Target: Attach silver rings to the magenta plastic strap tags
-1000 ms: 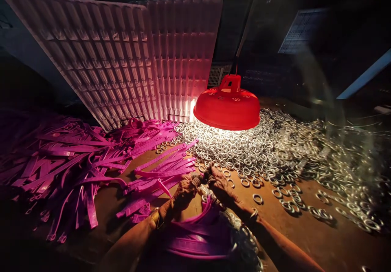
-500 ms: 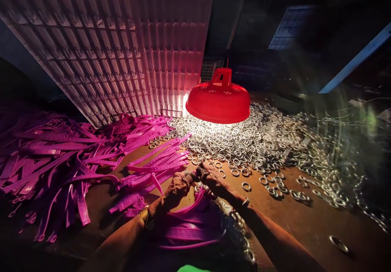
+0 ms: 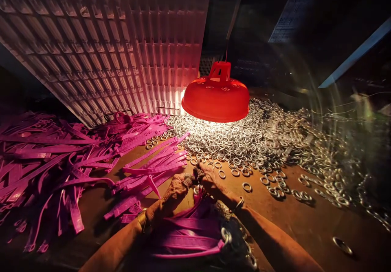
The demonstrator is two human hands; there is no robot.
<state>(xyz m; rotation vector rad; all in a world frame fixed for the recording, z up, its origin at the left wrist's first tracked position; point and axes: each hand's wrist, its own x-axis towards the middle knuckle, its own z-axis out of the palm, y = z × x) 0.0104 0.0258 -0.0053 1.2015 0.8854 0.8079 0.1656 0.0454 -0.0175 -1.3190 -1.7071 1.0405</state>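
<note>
My left hand (image 3: 176, 187) and my right hand (image 3: 210, 180) meet fingertip to fingertip over the brown tabletop (image 3: 305, 223). Both are curled tight and pinch something small between them, at the end of a purple plastic strap (image 3: 195, 200) that runs back toward my lap; it looks like one of the small silver metal rings going onto the strap's end, though the fingers hide the join and I cannot tell for sure.

Below my wrists lies a bundle of purple straps with rings at their ends (image 3: 195, 235), which I judge to be the finished ones. Just left of my hands is a loose fan of bare purple straps (image 3: 152, 170), and further left a much larger heap of purple straps (image 3: 45, 162). To the right spreads a wide pile of silver metal rings (image 3: 259, 141), lit by a red dome lamp (image 3: 215, 96) hanging low over it. So plenty appears left to do.

No bin or box holds any of it; everything lies loose on the table. A pale ribbed plastic tray (image 3: 106, 51) stands tilted behind, its cells showing nothing inside.
</note>
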